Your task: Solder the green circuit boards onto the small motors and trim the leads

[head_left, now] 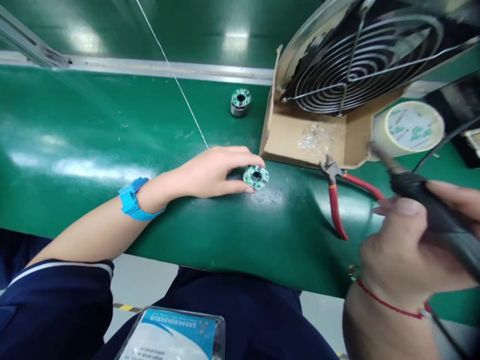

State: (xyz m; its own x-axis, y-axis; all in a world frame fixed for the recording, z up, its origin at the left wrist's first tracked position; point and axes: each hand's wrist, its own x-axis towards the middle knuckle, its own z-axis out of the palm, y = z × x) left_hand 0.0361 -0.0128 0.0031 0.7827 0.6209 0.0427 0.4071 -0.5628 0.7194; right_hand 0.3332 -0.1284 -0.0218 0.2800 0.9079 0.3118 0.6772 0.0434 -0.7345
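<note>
My left hand (221,172), with a blue strap round its wrist, grips a small motor by its sides. The motor's round green circuit board (263,176) faces up and has a dark hole in the middle. In my right hand (401,240) is a soldering iron (446,220), blurred, its tip pointing up and left above the bench near the tape roll. Diagonal cutters (335,182) with red handles lie on the bench between my hands. A second motor (240,103), also topped with a green board, stands upright farther back.
A cardboard box (288,145) holds wire clippings (317,137) and a black fan with a wire guard (350,75). Right of it stands a tape roll (412,127). A white thread (172,72) runs down to the bench. Small bits (353,271) lie near my right wrist.
</note>
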